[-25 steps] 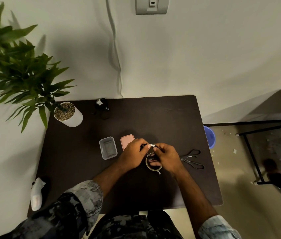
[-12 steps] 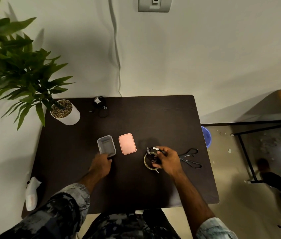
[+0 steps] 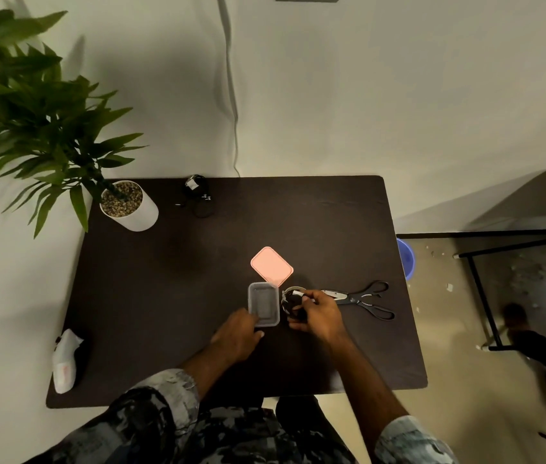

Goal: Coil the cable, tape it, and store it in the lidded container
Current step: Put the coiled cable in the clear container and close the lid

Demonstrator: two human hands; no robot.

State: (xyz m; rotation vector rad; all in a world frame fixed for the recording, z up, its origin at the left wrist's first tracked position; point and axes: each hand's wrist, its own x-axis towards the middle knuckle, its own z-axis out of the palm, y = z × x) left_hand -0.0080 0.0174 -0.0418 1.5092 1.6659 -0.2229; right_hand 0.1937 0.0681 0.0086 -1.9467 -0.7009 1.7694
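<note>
One white wrapped packet (image 3: 64, 361) lies at the table's near left edge. One potted plant (image 3: 30, 105) in a white pot (image 3: 136, 212) filled with pebbles stands at the far left corner. One small black cable bundle with a white tag (image 3: 198, 192) sits at the far edge, just right of the pot.

Your left hand (image 3: 236, 336) rests at the near corner of one clear lidless container (image 3: 263, 304), fingers touching its rim; whether they pinch it, you cannot tell from here. One pink lid (image 3: 271, 265) lies tilted just beyond the container, its near corner overlapping the far rim.

Your right hand (image 3: 315, 313) is closed around one coiled black cable (image 3: 293, 304), taped white, held just right of the container. One tape roll (image 3: 293, 290) shows partly behind it. One pair of black-handled scissors (image 3: 362, 298) lies to the right, shut, blades toward your hand.

Surface: one dark brown table (image 3: 164, 296) against a pale wall, one white cord (image 3: 229, 78) hanging down it. One blue bucket (image 3: 407, 257) stands on the floor beyond the right edge, with a black metal frame (image 3: 485, 296) further right. No legible writing.
</note>
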